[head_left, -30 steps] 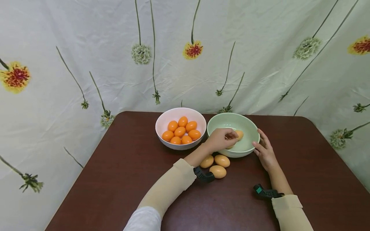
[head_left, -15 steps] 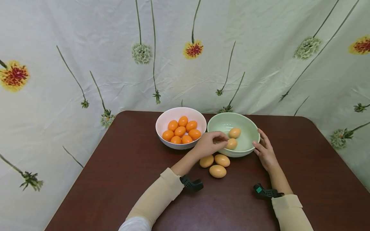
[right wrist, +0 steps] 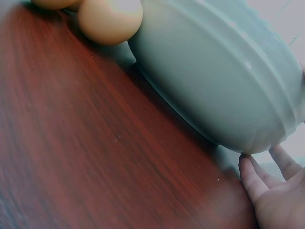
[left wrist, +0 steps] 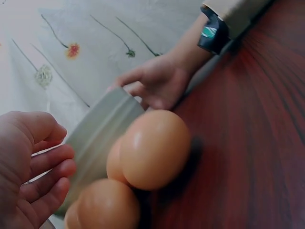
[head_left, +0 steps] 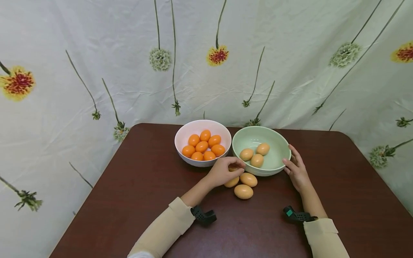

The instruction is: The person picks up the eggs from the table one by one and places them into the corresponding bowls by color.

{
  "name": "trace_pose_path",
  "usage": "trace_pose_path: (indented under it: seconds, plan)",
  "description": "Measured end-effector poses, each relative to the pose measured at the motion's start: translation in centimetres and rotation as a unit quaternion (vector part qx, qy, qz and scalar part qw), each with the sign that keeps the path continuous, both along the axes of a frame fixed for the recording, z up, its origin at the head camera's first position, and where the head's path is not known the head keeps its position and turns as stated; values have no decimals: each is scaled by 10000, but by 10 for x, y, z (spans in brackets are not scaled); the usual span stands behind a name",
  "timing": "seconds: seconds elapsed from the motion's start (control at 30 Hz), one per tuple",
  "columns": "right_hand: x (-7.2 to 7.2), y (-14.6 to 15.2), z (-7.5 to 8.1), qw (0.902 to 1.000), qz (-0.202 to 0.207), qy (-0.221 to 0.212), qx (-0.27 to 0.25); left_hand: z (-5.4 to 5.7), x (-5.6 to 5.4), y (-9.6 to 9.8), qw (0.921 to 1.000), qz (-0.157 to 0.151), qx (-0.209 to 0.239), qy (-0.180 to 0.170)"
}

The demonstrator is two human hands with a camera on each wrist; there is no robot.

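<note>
In the head view my left hand [head_left: 225, 171] hovers by the near left side of a green bowl [head_left: 279, 157], fingers loosely curved, over several brown eggs [head_left: 243, 192] on the table. Nothing is between its thumb and fingers [left wrist: 59, 160] in the left wrist view. One of these eggs is partly hidden behind the hand. Inside the green bowl lie three more brown eggs [head_left: 257, 161], grouped toward its left and front. My right hand [head_left: 297, 171] holds the bowl's right side, thumb at the rim and fingers along the outer wall.
A pink-white bowl [head_left: 180, 136] with several orange eggs [head_left: 202, 147] stands close left of the green one. Both bowls are near the back edge of the dark brown table [head_left: 145, 172]. Behind it hangs a flower-printed cloth [head_left: 193, 82].
My left hand has drawn back from inside the green bowl, left and toward the near side, uncovering the three eggs there. The right hand has stayed on the bowl.
</note>
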State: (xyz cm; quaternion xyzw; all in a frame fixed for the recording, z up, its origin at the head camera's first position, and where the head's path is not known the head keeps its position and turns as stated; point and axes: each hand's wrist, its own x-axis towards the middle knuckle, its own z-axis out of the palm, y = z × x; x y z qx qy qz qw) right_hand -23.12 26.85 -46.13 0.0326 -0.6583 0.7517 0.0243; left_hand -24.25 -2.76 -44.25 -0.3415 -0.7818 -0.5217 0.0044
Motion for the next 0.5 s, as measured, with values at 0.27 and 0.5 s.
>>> trace_pose_path:
  seconds: [0.27, 0.5]
  plan:
    - [0, -1, 2, 9999, -76, -56, -35, -11, 1, -11, 9999, 24, -166, -35]
    - [0, -2, 2, 10000, -45, 23, -80, -17, 1, -18, 9996, -14, -214, 193]
